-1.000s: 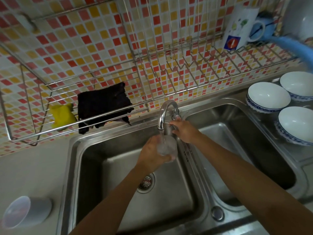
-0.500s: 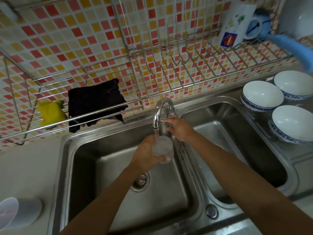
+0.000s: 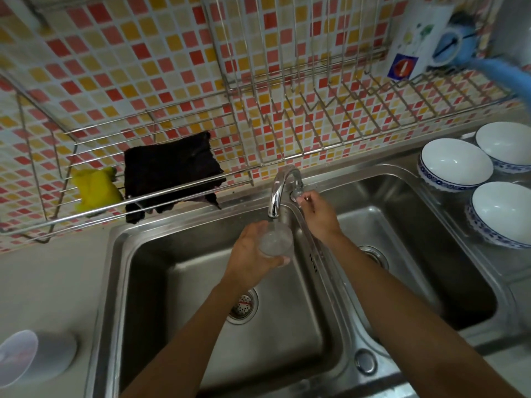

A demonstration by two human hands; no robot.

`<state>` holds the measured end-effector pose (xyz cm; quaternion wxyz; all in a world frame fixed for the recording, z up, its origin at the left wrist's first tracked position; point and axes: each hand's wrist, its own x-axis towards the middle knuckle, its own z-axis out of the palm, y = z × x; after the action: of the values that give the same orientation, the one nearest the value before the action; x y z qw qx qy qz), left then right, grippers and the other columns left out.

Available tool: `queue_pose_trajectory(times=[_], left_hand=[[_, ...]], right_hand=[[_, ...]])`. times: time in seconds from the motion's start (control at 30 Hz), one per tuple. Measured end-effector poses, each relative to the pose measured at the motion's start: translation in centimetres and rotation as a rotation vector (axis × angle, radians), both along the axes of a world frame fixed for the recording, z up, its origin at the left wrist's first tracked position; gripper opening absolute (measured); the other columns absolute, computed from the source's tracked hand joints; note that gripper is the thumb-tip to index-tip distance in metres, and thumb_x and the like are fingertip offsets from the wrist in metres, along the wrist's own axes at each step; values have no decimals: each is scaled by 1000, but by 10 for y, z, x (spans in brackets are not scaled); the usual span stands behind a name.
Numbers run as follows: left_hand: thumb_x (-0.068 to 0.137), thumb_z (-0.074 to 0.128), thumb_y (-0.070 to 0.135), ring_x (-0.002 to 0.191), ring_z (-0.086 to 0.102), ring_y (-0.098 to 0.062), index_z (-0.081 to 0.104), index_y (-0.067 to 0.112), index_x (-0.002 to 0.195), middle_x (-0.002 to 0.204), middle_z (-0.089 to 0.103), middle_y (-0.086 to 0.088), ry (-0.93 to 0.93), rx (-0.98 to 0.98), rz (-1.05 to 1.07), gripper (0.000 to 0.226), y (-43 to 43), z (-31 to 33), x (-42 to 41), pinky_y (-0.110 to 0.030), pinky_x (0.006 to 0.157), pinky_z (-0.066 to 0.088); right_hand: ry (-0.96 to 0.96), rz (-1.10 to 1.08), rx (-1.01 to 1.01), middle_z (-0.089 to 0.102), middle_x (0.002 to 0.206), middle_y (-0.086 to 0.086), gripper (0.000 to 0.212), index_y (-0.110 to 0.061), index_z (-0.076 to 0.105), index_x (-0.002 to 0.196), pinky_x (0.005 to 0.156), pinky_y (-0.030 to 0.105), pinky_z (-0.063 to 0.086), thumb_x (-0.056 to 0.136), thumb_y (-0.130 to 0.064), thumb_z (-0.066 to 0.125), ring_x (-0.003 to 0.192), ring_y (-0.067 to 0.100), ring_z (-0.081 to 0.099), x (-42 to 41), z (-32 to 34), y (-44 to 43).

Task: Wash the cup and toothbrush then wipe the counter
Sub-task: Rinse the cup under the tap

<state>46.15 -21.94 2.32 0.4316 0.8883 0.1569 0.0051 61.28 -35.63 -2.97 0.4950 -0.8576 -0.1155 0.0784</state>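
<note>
My left hand (image 3: pixel 253 254) grips a clear cup (image 3: pixel 275 239) and holds it under the spout of the chrome tap (image 3: pixel 280 191), above the left sink basin (image 3: pixel 178 282). Water seems to fill the cup. My right hand (image 3: pixel 317 214) rests on the tap handle (image 3: pixel 297 192) behind the spout, fingers closed around it. A dark cloth (image 3: pixel 169 170) and a yellow sponge (image 3: pixel 94 188) lie in the wire rack (image 3: pixel 57 219) on the wall at the left. No toothbrush is in view.
A pale cup (image 3: pixel 34 357) lies on its side on the grey counter (image 3: pixel 51 277) at the left. Three white bowls (image 3: pixel 457 165) sit right of the right sink basin (image 3: pixel 416 254). A blue mug (image 3: pixel 454 44) and a carton stand on the upper rack.
The view has shifted slightly. Both hands stay in place, the left keeping the cup under the spout and the right on the tap handle.
</note>
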Motion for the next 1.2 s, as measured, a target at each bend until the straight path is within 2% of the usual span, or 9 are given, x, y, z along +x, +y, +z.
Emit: queue_pose_trajectory(times=[0.17, 0.27, 0.43, 0.53, 0.67, 0.77, 0.83, 1.07, 1.2], left_hand=[[59, 90, 34, 110, 50, -10, 47, 24, 127, 121, 51, 7, -34, 27, -43, 81, -3, 1, 5, -18, 86, 39], [57, 91, 33, 102, 53, -11, 51, 23, 118, 111, 53, 9, -54, -18, 34, 74, -3, 4, 9, -17, 80, 40], [56, 91, 36, 106, 54, -11, 49, 26, 123, 117, 55, 7, -118, -17, 14, 79, 1, 8, 12, -25, 89, 48], [56, 91, 34, 112, 54, -8, 50, 25, 125, 122, 56, 10, -154, -73, 60, 81, 5, 11, 12, -24, 93, 47], [57, 91, 33, 112, 49, -7, 45, 21, 129, 126, 50, 8, -164, -71, 46, 86, 7, 15, 0, -14, 91, 40], [58, 92, 28, 107, 50, -6, 43, 19, 124, 121, 49, 8, -186, -118, 111, 83, 9, 17, -20, -4, 82, 37], [59, 91, 26, 104, 54, -7, 40, 19, 122, 118, 53, 9, -180, -132, 133, 81, 13, 14, -39, -9, 83, 41], [61, 85, 29, 120, 49, -17, 42, 21, 130, 128, 51, 3, 22, 106, 130, 82, 26, -24, -112, -36, 105, 38], [60, 79, 45, 122, 44, -18, 38, 31, 133, 134, 46, 6, 218, 449, 14, 84, 31, -49, -147, -39, 101, 27]], right_hand=[[1, -12, 9, 67, 93, 2, 19, -15, 58, 104, 72, 29, 45, 98, -30, 49, 81, 16, 60, -2, 1, 1], [72, -19, 121, 67, 99, -2, 12, -17, 57, 103, 84, 35, 52, 96, -25, 55, 89, 13, 63, -6, 6, -1], [133, -8, 278, 55, 119, -23, 39, -27, 47, 126, 94, 15, 41, 91, -15, 62, 107, -11, 52, -34, 17, -17], [125, -96, 174, 52, 130, -12, 49, -22, 43, 136, 98, 24, 38, 91, -22, 63, 114, 0, 45, -52, 3, -33], [104, -152, 123, 56, 132, -3, 41, -23, 50, 130, 102, 32, 41, 92, -18, 62, 121, 11, 50, -76, -8, -47], [93, -117, 166, 63, 114, -10, 30, -27, 57, 117, 87, 13, 45, 92, -11, 60, 105, 3, 58, -102, 1, -44], [92, -84, 187, 64, 114, -9, 30, -22, 59, 118, 87, 11, 43, 91, -8, 60, 107, 7, 61, -126, 0, -35], [166, 183, -248, 56, 135, 0, 47, -24, 46, 139, 102, 31, 42, 93, -25, 56, 123, 18, 53, -233, -47, -23], [-43, 288, -498, 60, 130, 5, 45, -16, 50, 134, 111, 39, 33, 90, -25, 56, 118, 21, 56, -267, -65, -21]])
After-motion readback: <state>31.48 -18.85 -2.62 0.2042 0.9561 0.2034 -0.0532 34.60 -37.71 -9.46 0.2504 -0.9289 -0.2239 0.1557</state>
